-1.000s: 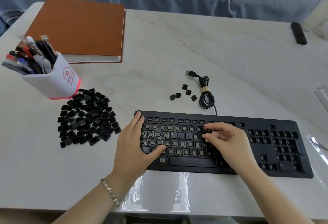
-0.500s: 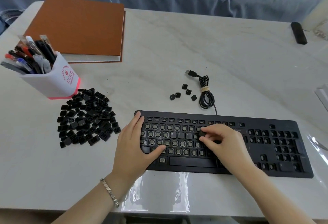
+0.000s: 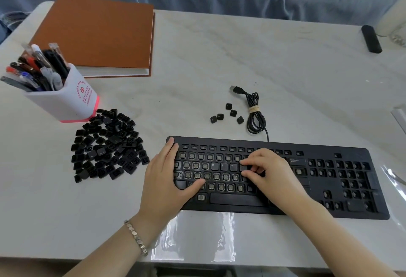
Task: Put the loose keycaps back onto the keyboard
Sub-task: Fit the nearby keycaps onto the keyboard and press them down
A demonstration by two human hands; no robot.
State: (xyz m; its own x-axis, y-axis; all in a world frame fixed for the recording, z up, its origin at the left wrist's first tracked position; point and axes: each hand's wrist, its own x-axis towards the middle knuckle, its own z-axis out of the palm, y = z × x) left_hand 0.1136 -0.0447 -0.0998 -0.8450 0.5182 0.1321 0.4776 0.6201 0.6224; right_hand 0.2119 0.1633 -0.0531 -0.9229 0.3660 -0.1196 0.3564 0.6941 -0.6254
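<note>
White pen cup stands at desk left, before brown notebook; black bar-shaped object lies far right.

A white marbled table carries a keyboard at lower right, a keycap pile left, a brown notebook and a pen cup upper left.

this looks like a desk in a home or office: a pale marble-look worktop carries a pen pot full of pens, a brown hardback notebook, and a black computer keyboard with its bundled usb cable.
</note>
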